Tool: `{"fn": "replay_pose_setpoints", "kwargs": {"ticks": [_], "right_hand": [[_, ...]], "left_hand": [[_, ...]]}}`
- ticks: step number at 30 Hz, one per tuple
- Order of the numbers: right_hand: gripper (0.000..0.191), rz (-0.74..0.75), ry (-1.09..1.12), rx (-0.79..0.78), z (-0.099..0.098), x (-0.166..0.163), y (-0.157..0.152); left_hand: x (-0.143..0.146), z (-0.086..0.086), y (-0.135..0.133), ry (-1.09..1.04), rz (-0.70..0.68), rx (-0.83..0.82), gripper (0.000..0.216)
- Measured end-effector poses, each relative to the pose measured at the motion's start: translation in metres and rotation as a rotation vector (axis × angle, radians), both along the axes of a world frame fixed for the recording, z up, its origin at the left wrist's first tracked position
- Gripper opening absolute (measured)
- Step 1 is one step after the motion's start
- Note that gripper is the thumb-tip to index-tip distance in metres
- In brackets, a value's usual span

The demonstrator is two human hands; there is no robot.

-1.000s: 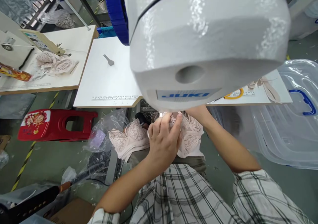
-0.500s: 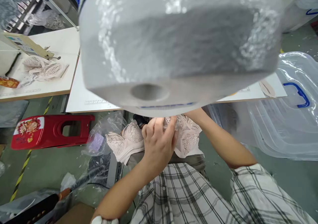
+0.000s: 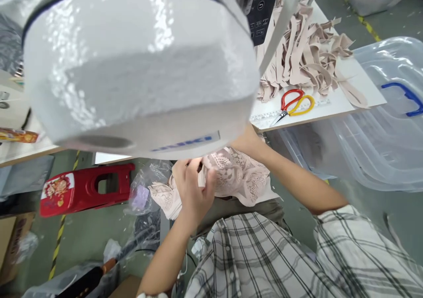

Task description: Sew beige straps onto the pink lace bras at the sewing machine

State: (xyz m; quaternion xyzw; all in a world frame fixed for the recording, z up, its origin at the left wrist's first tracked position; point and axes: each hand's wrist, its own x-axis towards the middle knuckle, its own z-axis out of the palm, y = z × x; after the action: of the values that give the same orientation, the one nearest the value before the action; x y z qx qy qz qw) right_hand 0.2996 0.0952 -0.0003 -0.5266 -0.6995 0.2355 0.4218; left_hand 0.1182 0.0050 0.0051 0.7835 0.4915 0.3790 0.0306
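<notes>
A pale pink lace bra (image 3: 243, 174) lies across my lap below the table edge, one lace part (image 3: 165, 196) showing to the left. My left hand (image 3: 193, 188) grips it near the middle, fingers curled and thumb bent over the fabric; the fingertips are partly hidden. My right hand (image 3: 249, 141) reaches to the upper right side of the lace. Its fingers disappear behind the large white sewing machine head (image 3: 148, 78), so their grip cannot be seen. The machine head covers much of the upper view.
Red-and-yellow thread scissors (image 3: 295, 104) lie on the white table (image 3: 353, 80), beside a heap of beige fabric strips (image 3: 300, 51). To the right are clear plastic bins (image 3: 376, 157) with a blue handle. A red stool (image 3: 86, 188) and a plastic bag (image 3: 148, 179) are at left.
The view has swung right, bringing the scissors and fabric strips into sight. My left hand has turned more upright, its thumb now apart from the fingers. My right hand stays behind the machine.
</notes>
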Motion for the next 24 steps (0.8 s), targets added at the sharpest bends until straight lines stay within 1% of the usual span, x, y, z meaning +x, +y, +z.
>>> {"fn": "replay_pose_setpoints", "kwargs": {"ticks": [2,5,7,9,12,14,17,21,24], "right_hand": [[0.009,-0.005,0.065,0.007,0.001,-0.001,-0.001],[0.008,-0.006,0.083,0.023,-0.001,-0.003,0.000],[0.007,-0.008,0.084,0.020,-0.004,-0.003,0.001],[0.007,-0.008,0.097,0.016,-0.006,-0.002,0.001],[0.009,0.001,0.113,0.008,-0.003,-0.001,-0.001],[0.009,0.004,0.122,0.000,0.001,0.001,-0.004],[0.009,0.000,0.139,-0.007,0.006,0.002,-0.007],[0.004,0.029,0.159,-0.015,0.008,0.004,-0.006],[0.005,0.055,0.180,-0.018,0.007,0.005,-0.004]], "left_hand": [[-0.006,-0.008,0.009,-0.156,0.000,-0.125,0.031],[-0.012,-0.016,0.023,-0.337,-0.036,-0.376,0.036],[-0.014,-0.017,0.028,-0.382,-0.050,-0.515,0.040],[-0.013,-0.014,0.029,-0.396,-0.034,-0.593,0.042],[-0.008,-0.007,0.024,-0.432,0.024,-0.583,0.040],[-0.003,-0.003,0.020,-0.487,0.061,-0.557,0.031],[0.003,0.002,0.015,-0.552,0.079,-0.550,0.019],[0.007,0.006,0.014,-0.517,0.092,-0.465,0.012],[0.007,0.007,0.015,-0.469,0.104,-0.429,0.012]]}}
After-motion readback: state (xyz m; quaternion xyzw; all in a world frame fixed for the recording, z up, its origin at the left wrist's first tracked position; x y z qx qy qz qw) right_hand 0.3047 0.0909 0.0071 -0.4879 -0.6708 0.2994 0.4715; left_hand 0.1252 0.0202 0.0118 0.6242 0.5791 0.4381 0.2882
